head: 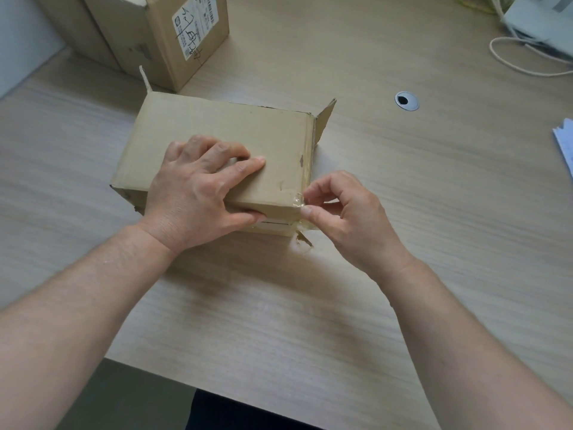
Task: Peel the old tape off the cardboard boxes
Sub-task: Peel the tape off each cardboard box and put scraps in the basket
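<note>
Table (372, 290), pale wood grain. Far left: back boxes (145, 41), standing, one with a scribbled label (193, 29). Centre: box (217, 128), brown cardboard, lying flat on the table, end flap open at its far right. Left hand (198, 193) clamps its near edge, fingers on top, thumb against the near side. Tape (297, 201), clear and crinkled, sits on the box's near right corner. Right hand (347, 218) pinches the tape between thumb and forefinger, other fingers curled. Right: grommet (406, 101); cable (521, 63), white, looped; papers (565, 141) at the edge.
</note>
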Tool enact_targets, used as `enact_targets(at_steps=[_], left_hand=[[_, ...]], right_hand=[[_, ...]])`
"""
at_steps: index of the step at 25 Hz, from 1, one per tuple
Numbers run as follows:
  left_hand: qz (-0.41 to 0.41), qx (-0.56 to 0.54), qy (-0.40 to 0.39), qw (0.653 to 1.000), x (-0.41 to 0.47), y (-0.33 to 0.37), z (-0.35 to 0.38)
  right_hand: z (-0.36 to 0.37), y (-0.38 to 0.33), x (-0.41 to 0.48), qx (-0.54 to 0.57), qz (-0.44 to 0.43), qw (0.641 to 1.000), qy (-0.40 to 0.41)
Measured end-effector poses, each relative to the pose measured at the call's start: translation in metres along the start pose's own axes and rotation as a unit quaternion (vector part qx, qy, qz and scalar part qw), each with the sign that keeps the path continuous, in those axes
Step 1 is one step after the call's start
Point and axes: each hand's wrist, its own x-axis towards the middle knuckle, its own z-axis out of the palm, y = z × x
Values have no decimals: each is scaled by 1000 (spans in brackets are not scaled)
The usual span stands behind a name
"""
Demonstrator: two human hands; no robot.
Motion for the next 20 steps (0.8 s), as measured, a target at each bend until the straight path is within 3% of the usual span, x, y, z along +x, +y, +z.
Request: enact_targets(at_steps=[2,5,12,15,17,20], left_hand=[[-2,-4,-2,1000,0,0,0],[0,-5,1,1000,0,-1,1],[-2,-4,3,1000,0,0,0],[0,-5,3,1000,0,0,1],[-1,-7,3,1000,0,0,1],[-2,-8,-1,1000,0,-1,0]], right_hand=[[-5,-1,1,-9,-4,1000,11],[-9,-8,9,-112,-46,993,6],[-21,-33,35,-208,28,966,-149],[-18,-39,41,-254,23,949,-183],[-16,-35,39,-232,29,957,-173],[-15,-22,29,-108,61,984,-131]])
